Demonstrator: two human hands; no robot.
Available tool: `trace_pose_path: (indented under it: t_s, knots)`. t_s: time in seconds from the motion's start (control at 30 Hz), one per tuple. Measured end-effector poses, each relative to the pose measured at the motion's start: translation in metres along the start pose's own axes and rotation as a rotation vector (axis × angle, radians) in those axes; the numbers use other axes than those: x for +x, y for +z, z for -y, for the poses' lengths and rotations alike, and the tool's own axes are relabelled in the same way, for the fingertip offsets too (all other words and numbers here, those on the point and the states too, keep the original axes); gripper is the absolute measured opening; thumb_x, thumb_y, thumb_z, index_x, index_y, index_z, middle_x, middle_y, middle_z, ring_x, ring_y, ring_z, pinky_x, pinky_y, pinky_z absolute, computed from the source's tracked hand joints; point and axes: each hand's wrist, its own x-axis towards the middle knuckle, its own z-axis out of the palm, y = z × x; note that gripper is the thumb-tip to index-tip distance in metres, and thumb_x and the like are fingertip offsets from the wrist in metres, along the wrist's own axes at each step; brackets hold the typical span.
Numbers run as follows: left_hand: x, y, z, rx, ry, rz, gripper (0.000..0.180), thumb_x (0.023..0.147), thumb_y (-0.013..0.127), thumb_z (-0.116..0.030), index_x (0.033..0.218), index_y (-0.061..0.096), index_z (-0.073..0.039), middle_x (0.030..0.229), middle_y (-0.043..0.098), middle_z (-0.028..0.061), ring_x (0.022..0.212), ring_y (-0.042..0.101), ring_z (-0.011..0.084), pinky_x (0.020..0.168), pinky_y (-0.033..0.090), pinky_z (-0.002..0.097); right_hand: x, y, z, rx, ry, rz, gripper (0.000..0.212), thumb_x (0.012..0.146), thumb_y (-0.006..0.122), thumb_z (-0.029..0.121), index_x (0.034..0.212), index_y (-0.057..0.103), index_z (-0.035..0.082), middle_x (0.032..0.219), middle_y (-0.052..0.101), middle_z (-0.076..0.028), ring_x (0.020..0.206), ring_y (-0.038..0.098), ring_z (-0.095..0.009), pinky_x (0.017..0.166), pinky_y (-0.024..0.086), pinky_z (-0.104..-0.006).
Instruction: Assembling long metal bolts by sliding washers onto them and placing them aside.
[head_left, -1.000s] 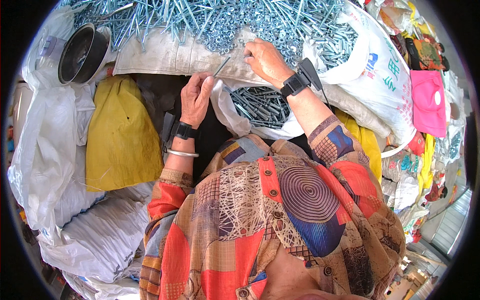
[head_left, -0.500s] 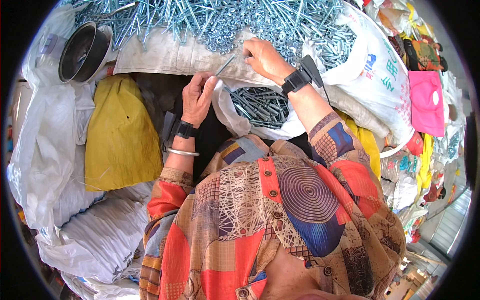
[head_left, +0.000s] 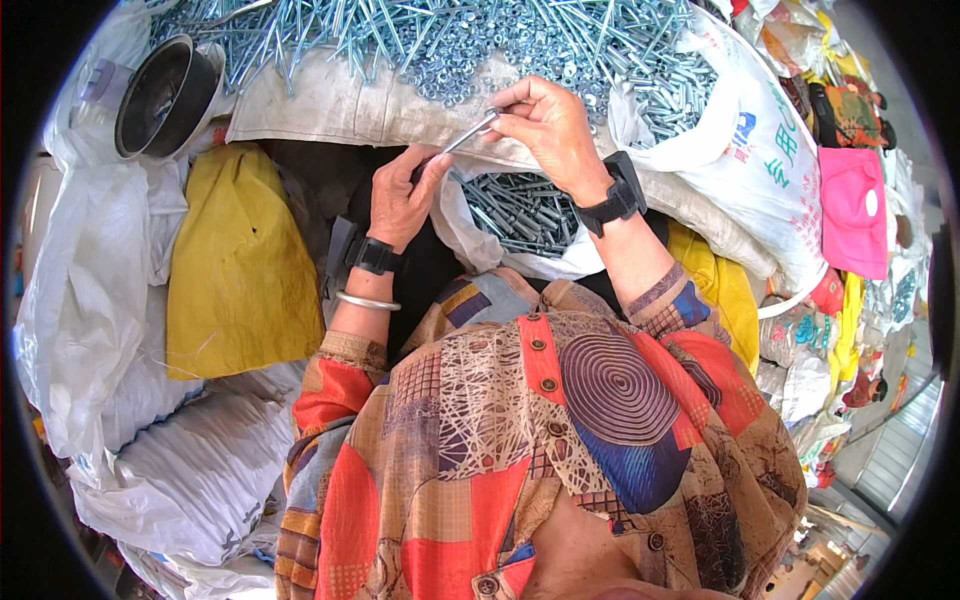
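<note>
My left hand (head_left: 402,202) pinches the lower end of a thin metal bolt (head_left: 468,135), which slants up to the right. At the bolt's upper end, my right hand (head_left: 552,128) closes thumb and fingers around a small dark piece; whether it is a nut or a washer I cannot tell. Both hands are just in front of a heap of loose nuts and washers (head_left: 450,78). Below the right hand, a white bag (head_left: 462,222) holds many dark bolt assemblies (head_left: 520,215).
Long bolts (head_left: 330,35) lie heaped at the back left, metal sleeves (head_left: 672,98) at the back right. Pale cloth (head_left: 320,112) covers the front edge. A black pan (head_left: 150,100) stands left, above a yellow cloth (head_left: 240,270). A printed white sack (head_left: 770,160) rises at right.
My right hand has come from the edge of the nut heap to the bolt's upper end and closed there. My left hand has shifted slightly right with the bolt.
</note>
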Motion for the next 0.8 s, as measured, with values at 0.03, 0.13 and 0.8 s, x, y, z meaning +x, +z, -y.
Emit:
trace_pose_path:
  t_s: [0.03, 0.13, 0.8]
  knots:
    - [0.000, 0.001, 0.000, 0.005, -0.005, 0.005, 0.024, 0.093, 0.070, -0.025, 0.096, 0.067, -0.002, 0.070, 0.063, 0.0118, 0.060, 0.059, 0.0201, 0.060, 0.048, 0.0303, -0.002, 0.002, 0.001, 0.028, -0.017, -0.013, 0.011, 0.088, 0.062, -0.005, 0.099, 0.060, -0.007, 0.092, 0.071, -0.015, 0.083, 0.073, -0.019, 0.073, 0.057, -0.0264]
    - [0.000, 0.001, -0.003, 0.035, -0.004, -0.024, 0.023, 0.093, 0.070, -0.024, 0.095, 0.067, -0.002, 0.070, 0.062, 0.0117, 0.060, 0.059, 0.0198, 0.059, 0.048, 0.0306, -0.008, 0.012, 0.004, -0.008, -0.024, -0.070, 0.012, 0.091, 0.060, -0.005, 0.103, 0.059, -0.006, 0.093, 0.069, -0.013, 0.088, 0.072, -0.020, 0.080, 0.057, -0.0290]
    - [0.004, 0.002, -0.005, 0.053, -0.065, -0.059, 0.024, 0.093, 0.069, -0.024, 0.093, 0.066, 0.000, 0.070, 0.064, 0.0132, 0.060, 0.059, 0.0183, 0.059, 0.048, 0.0307, -0.003, 0.021, -0.004, -0.619, -0.520, -0.204, 0.027, 0.088, 0.061, -0.003, 0.113, 0.064, 0.008, 0.096, 0.065, -0.011, 0.094, 0.065, -0.029, 0.073, 0.054, -0.0343]
